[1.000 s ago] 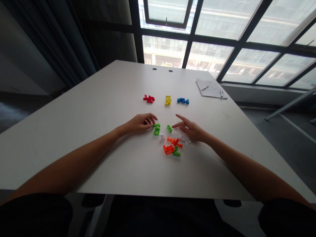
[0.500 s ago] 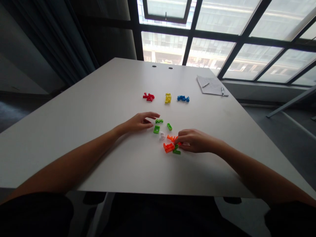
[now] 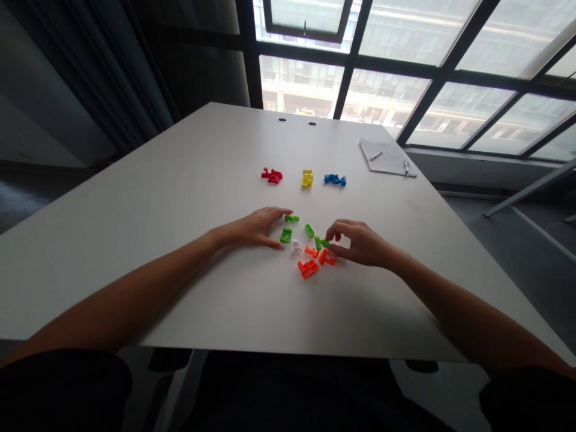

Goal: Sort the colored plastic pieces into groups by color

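In the head view, a white table (image 3: 180,198) is seen from above, with small plastic puzzle pieces laid out on it. The left hand (image 3: 254,228) is released and laid nearly flat, and its index fingertip (image 3: 288,211) is just beside a slim green piece (image 3: 291,218). A square green piece (image 3: 285,235) and a white piece (image 3: 296,247) are lying near that hand. The right hand (image 3: 357,243) is curled over the cluster, with a small green piece (image 3: 320,242) just beside its fingertips; whether that piece is being gripped cannot be told. A third green piece (image 3: 309,230) is lying between the hands, and an orange piece (image 3: 308,268) and a smaller orange piece (image 3: 327,258) are lying beneath the right hand. A red piece (image 3: 272,175), a yellow piece (image 3: 307,178) and a blue piece (image 3: 335,180) are set in a row farther off. With pieces this close together, each is best pinched from its exposed side and lifted straight up, so that its neighbours are not knocked.
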Demonstrator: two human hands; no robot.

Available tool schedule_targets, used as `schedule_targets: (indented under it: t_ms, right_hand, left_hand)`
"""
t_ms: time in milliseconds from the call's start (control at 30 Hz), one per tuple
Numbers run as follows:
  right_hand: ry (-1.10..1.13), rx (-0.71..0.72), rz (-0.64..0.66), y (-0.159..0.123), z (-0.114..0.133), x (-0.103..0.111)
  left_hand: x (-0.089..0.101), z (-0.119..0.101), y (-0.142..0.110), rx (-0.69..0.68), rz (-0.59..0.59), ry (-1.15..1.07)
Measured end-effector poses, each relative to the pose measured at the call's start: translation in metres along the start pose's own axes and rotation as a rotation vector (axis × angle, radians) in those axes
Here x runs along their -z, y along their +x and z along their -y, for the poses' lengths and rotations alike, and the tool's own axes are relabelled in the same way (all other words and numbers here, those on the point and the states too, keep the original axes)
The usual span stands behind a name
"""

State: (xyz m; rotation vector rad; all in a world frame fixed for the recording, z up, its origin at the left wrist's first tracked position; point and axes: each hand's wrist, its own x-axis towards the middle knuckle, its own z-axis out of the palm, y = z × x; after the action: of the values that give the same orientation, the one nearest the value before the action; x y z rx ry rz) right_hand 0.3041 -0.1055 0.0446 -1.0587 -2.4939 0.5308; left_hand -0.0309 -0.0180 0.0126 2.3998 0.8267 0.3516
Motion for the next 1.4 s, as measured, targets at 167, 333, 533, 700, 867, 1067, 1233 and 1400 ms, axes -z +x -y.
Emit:
schedule_targets:
  t_ms: [167, 333, 533, 700, 867, 1067, 1233, 1400]
  right_hand:
    - [-0.155, -0.058, -0.184, 0.011, -0.020, -0.015]
    - [-0.189, -0.098, -0.213, 0.015, -0.025, -0.022]
    - [-0.149, -0.136, -0.196, 0.014, -0.021, -0.022]
    - [-0.046, -0.047, -0.161, 0.016, -0.015, -0.023]
    - [-0.038, 0.024, -0.036, 0.014, -0.011, -0.024]
    - [-0.035, 0.000, 0.114, 0.009, -0.010, -0.022]
    - [-0.023, 0.008, 0.125, 0.009, -0.011, -0.019]
    - [-0.035, -0.017, -0.059, 0.010, -0.024, -0.017]
  left_hand:
    - [-0.009, 0.003, 0.009, -0.018, -0.079, 0.060]
    - [-0.016, 0.002, 0.015, -0.008, -0.179, 0.078]
    - [-0.020, 0.007, 0.014, 0.016, -0.197, 0.039]
    - [-0.020, 0.005, 0.014, 0.008, -0.209, 0.050]
    - [-0.018, 0.000, 0.014, 0.036, -0.238, 0.059]
    - [-0.018, 0.003, 0.013, 0.089, -0.326, 0.007]
    - [-0.019, 0.002, 0.011, 0.092, -0.409, -0.017]
    - [-0.021, -0.008, 0.012, -0.054, -0.337, 0.089]
